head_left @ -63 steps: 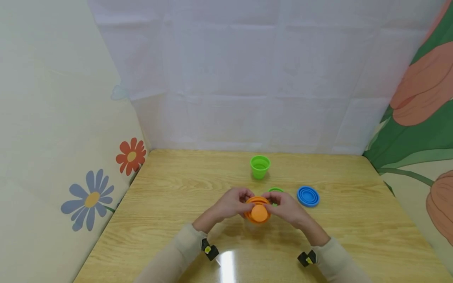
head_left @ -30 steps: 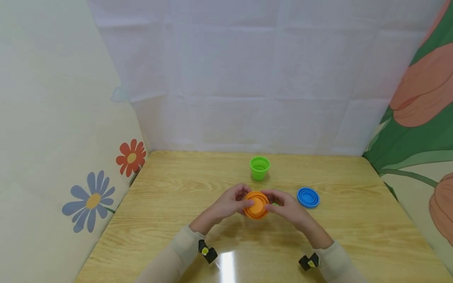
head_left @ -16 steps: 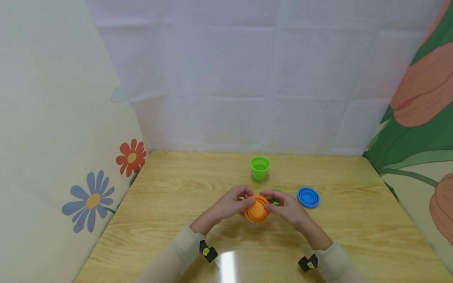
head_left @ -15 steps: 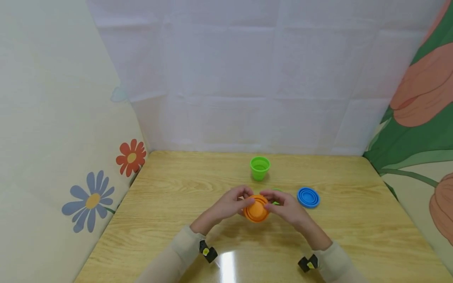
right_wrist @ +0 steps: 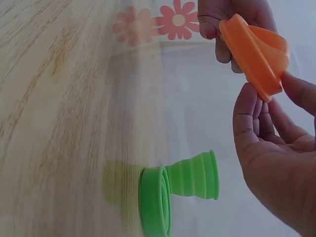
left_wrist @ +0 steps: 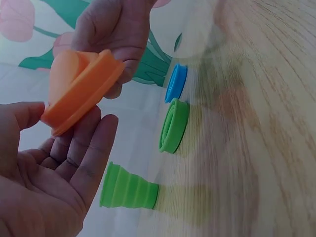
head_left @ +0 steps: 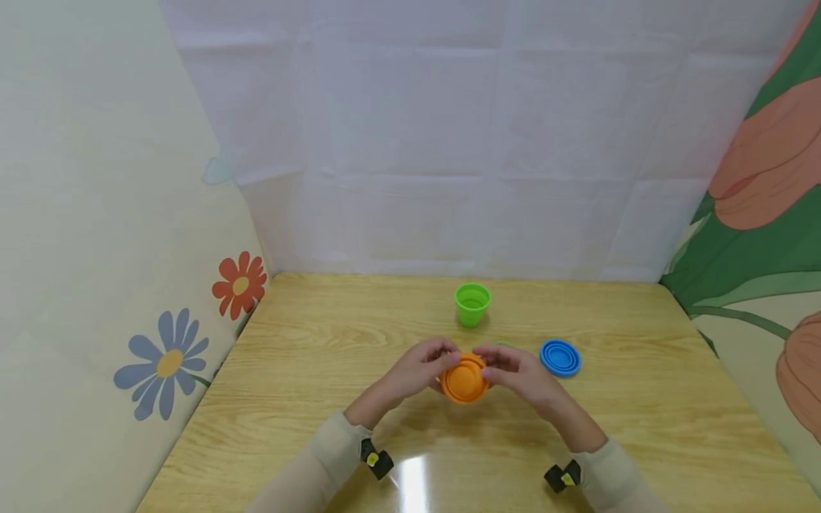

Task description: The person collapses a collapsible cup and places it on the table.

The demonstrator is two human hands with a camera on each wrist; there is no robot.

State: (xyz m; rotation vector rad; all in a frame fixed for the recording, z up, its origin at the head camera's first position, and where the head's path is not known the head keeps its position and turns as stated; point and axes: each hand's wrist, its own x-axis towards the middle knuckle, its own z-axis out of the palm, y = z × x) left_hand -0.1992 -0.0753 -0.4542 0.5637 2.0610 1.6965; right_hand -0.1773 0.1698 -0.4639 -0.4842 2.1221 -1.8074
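Above the table, both hands hold an orange collapsible cup, tilted and mostly folded, with its round base bulging out on one side in the left wrist view. My left hand pinches its left edge between thumb and fingers. At the opposite edge, my right hand grips with thumb and fingertips. A folded green collapsible cup lies on the table, almost wholly hidden behind the right hand in the head view. Beyond it stands an expanded green cup, upright with its mouth up.
A folded blue collapsible cup lies flat to the right of the hands. The wood-grain table meets a white cloth at the back. Flower-patterned hangings flank both sides.
Both hands have stayed in place around the orange cup, which has tilted slightly back and forth. My left thumb has shifted from the cup's middle towards its upper rim. The other cups have not moved.
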